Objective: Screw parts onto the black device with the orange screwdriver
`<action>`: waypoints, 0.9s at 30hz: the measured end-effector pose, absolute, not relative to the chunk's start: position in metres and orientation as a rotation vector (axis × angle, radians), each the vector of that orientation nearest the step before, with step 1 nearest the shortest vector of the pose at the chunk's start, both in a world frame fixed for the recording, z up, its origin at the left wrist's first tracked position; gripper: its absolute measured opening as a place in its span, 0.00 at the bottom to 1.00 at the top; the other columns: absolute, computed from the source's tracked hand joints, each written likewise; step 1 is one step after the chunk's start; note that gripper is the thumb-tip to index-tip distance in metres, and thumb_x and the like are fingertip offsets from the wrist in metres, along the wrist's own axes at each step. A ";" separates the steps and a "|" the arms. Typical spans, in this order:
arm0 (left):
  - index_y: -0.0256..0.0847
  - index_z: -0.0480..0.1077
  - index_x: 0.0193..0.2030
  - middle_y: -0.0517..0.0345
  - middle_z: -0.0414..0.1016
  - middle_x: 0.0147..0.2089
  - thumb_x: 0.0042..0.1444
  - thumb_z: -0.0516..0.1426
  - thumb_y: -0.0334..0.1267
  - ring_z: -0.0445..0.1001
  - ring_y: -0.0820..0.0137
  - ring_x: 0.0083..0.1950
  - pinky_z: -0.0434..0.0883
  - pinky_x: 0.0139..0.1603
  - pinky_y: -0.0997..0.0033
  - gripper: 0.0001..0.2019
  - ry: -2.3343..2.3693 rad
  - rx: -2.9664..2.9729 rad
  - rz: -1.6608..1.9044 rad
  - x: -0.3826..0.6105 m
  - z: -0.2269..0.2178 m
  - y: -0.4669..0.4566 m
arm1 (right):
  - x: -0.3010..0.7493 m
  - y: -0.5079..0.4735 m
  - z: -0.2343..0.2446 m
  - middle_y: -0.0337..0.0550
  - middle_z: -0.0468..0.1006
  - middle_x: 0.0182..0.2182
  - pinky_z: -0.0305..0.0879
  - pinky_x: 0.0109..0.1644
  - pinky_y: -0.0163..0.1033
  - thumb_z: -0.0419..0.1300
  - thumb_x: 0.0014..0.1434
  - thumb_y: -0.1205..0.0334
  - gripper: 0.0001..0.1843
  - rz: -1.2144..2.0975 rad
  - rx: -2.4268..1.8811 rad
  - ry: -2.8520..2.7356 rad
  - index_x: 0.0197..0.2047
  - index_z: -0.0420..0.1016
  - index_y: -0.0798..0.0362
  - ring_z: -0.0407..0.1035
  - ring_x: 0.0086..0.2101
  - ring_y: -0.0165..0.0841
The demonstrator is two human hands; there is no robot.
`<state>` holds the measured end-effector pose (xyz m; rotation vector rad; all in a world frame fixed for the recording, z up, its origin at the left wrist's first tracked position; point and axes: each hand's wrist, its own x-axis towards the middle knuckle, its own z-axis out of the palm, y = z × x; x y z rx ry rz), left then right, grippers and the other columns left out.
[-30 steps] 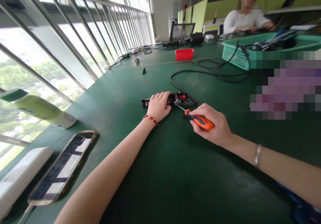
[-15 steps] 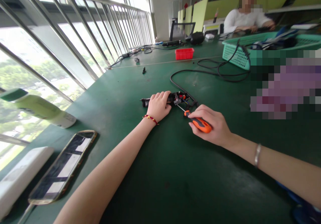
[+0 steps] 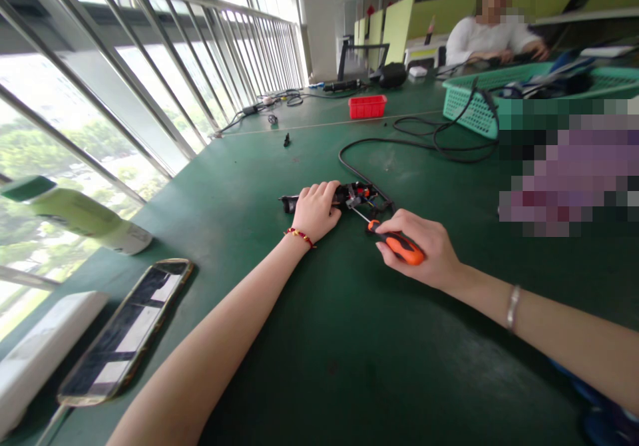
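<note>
A black corded device lies on the green table, its casing opened at the right end so coloured wires and small parts show. My left hand wraps over its middle and presses it to the tabletop, hiding part of the body. In my right hand is a screwdriver with an orange and black handle. Its thin metal shaft points up and left, the tip at the exposed parts beside my left thumb. Whether the tip sits in a screw is too small to tell.
A black cable loops behind the device toward a green basket. Farther back stands a red bin. A small black part lies beyond my left hand. At left are a phone and a bottle. A person sits across.
The screwdriver handle has shifted very slightly to the right in my right hand. My left hand and the device have stayed in place.
</note>
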<state>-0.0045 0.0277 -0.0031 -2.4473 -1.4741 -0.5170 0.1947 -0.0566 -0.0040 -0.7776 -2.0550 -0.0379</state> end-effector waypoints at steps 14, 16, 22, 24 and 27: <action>0.39 0.60 0.54 0.52 0.71 0.46 0.51 0.50 0.32 0.66 0.60 0.47 0.61 0.49 0.62 0.22 -1.463 -2.448 -0.517 -0.005 -0.004 0.028 | 0.195 -0.057 -0.004 0.40 0.71 0.29 0.66 0.31 0.35 0.58 0.52 0.66 0.09 -0.049 -0.773 -2.053 0.39 0.66 0.51 0.68 0.28 0.30; 0.39 0.60 0.54 0.52 0.71 0.46 0.51 0.50 0.32 0.66 0.60 0.47 0.61 0.49 0.62 0.22 -1.454 -2.446 -0.523 -0.005 -0.004 0.028 | 0.195 -0.057 -0.004 0.40 0.72 0.29 0.66 0.32 0.35 0.59 0.52 0.66 0.09 -0.049 -0.777 -2.051 0.39 0.66 0.51 0.68 0.28 0.30; 0.38 0.60 0.54 0.51 0.71 0.46 0.51 0.50 0.32 0.66 0.60 0.47 0.61 0.49 0.62 0.21 -1.447 -2.445 -0.521 -0.005 -0.005 0.029 | 0.195 -0.056 -0.004 0.41 0.72 0.29 0.65 0.31 0.35 0.58 0.52 0.67 0.08 -0.035 -0.779 -2.053 0.38 0.66 0.53 0.68 0.27 0.29; 0.38 0.60 0.54 0.52 0.71 0.46 0.51 0.50 0.32 0.66 0.61 0.46 0.61 0.49 0.62 0.21 -1.444 -2.439 -0.519 -0.005 -0.005 0.029 | 0.195 -0.056 -0.004 0.40 0.72 0.29 0.65 0.32 0.35 0.58 0.52 0.66 0.08 -0.029 -0.780 -2.058 0.38 0.66 0.52 0.67 0.27 0.29; 0.38 0.60 0.54 0.52 0.71 0.46 0.50 0.50 0.32 0.66 0.61 0.46 0.61 0.48 0.62 0.21 -1.440 -2.430 -0.524 -0.005 -0.005 0.029 | 0.195 -0.056 -0.004 0.40 0.71 0.29 0.65 0.32 0.35 0.58 0.52 0.66 0.08 -0.024 -0.786 -2.067 0.38 0.66 0.52 0.67 0.27 0.29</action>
